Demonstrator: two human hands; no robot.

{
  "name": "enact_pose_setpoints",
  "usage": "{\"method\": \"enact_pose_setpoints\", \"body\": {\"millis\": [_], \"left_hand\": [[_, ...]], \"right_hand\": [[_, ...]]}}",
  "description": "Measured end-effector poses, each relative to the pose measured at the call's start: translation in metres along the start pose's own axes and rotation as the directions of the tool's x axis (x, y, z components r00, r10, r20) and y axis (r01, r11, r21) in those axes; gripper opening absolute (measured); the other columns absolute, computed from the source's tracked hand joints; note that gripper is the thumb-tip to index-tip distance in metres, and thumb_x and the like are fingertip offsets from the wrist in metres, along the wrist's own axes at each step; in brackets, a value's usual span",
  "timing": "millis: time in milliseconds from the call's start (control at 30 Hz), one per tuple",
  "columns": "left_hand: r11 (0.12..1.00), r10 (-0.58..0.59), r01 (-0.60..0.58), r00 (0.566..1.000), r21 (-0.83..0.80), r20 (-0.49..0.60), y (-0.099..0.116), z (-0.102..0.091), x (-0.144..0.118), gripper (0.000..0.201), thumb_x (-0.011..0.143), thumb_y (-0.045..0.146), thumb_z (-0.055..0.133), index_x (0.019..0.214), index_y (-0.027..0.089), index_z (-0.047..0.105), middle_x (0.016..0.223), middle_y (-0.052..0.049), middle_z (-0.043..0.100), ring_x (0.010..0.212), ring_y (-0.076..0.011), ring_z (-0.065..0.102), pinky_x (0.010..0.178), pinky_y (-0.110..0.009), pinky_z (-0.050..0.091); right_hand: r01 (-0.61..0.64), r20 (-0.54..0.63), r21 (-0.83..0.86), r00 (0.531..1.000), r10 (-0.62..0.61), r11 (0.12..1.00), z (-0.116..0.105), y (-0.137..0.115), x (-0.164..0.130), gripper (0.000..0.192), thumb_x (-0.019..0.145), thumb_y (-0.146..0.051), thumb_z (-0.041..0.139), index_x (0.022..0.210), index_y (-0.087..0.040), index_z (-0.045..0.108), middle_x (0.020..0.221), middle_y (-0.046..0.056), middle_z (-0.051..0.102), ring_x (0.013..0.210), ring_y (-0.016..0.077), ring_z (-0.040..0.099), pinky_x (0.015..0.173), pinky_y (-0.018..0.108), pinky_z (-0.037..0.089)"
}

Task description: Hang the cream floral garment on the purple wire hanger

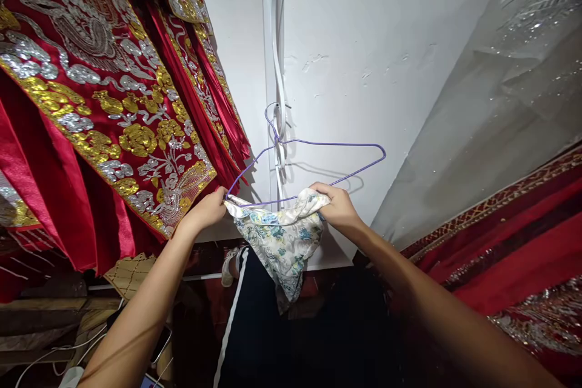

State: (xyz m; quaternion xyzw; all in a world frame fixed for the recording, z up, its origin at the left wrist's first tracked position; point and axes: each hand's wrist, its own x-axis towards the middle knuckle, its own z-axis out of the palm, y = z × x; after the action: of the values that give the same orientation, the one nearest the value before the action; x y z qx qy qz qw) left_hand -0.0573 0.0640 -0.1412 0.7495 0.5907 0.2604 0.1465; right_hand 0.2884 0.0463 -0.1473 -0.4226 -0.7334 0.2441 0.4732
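Observation:
A purple wire clothes hanger [334, 143] hangs tilted in front of the white wall, its hook by a white metal strip. My left hand [210, 209] is closed at the hanger's left corner, pinching the edge of a white floral garment [282, 242] there. On the other side my right hand [339, 205] grips the bunched edge of the same garment, just below the hanger's bottom bar. The cloth droops between both hands, narrowing to a point over dark trousers. The hanger's right corner is bare.
Red costumes [136, 139] with gold and silver sequins hang at the left. A sheer sparkling white fabric [500, 103] and red beaded cloth [522, 242] are at the right. White cables [59, 348] and wooden slats [40, 304] lie low on the left.

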Motion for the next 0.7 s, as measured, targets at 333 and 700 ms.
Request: {"method": "enact_pose_setpoints", "body": {"millis": [333,700], "left_hand": [[0.959,0.27,-0.282,0.922,-0.005,-0.277,0.04,-0.011,-0.012,0.046,0.086,0.008,0.047,0.127,0.023,0.062,0.12,-0.009,0.071,0.109,-0.0273,0.067,0.098,-0.036,0.048],[0.946,0.317,-0.317,0.874,0.061,-0.368,0.032,-0.018,0.016,0.044,0.085,0.007,0.043,0.121,0.018,0.065,0.115,-0.01,0.07,0.108,-0.0251,0.064,0.1,-0.035,0.047]], "right_hand": [[-0.019,0.028,0.011,0.999,0.018,1.0,0.004,-0.002,0.002,0.029,0.066,-0.012,0.048,0.082,-0.017,0.072,0.081,0.002,0.073,0.081,0.0208,0.066,0.07,0.027,0.045],[-0.032,-0.321,0.098,0.945,0.062,0.995,-0.033,0.013,0.0,0.087,0.073,-0.002,0.059,0.156,-0.017,0.036,0.094,0.011,0.075,0.068,0.018,0.065,0.059,0.028,0.046]]}}
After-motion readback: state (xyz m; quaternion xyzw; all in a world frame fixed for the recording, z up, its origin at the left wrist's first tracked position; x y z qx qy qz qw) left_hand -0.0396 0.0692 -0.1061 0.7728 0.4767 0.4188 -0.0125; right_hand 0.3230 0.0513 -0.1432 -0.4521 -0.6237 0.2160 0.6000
